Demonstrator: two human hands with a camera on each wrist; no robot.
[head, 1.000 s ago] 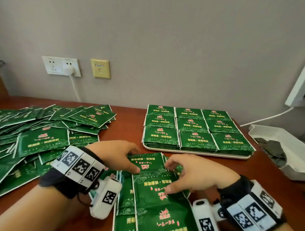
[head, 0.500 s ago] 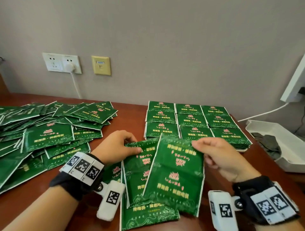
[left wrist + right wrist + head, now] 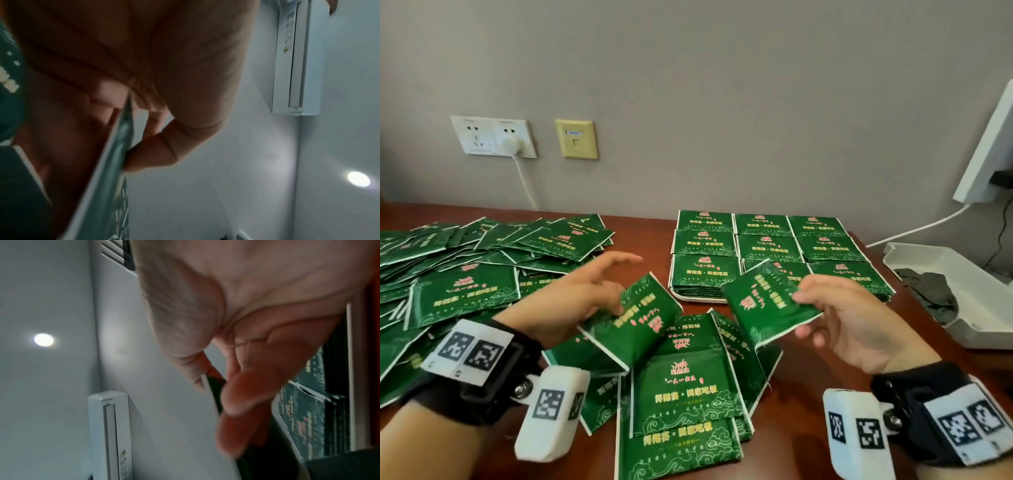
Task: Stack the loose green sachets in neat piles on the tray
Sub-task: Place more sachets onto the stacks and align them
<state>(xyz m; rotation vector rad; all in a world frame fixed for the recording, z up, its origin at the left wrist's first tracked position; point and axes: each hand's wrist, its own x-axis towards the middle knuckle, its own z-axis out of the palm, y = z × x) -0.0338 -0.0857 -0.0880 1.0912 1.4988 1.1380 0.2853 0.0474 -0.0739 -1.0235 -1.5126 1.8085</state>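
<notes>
Sprawling across the far left of the counter [image 3: 640, 240] lies a loose heap of green sachets [image 3: 465, 274], overlapping at all angles and not yet sorted. Just right of it, the left hand [image 3: 571, 301] pinches one tilted sachet [image 3: 633, 325] between thumb and lower fingers [image 3: 152, 155], while its index finger sticks out straight above. Beneath and between the hands, a small fan of sachets [image 3: 685, 394] rests on the counter, roughly aligned but skewed. Further right, the right hand [image 3: 842, 322] holds a second sachet [image 3: 767, 305] up at a slant, thumb on its printed face and fingers curled behind, in front of the tray [image 3: 698, 298]. That tray carries nine neat piles [image 3: 763, 246] in three rows. At far right sits a white bin [image 3: 962, 294] with something dark in it.

Judging the risk: both grips are light edge pinches on slick packets, so either could slip and land askew. Lowering the right sachet at this slant could nudge the front piles out of line.
</notes>
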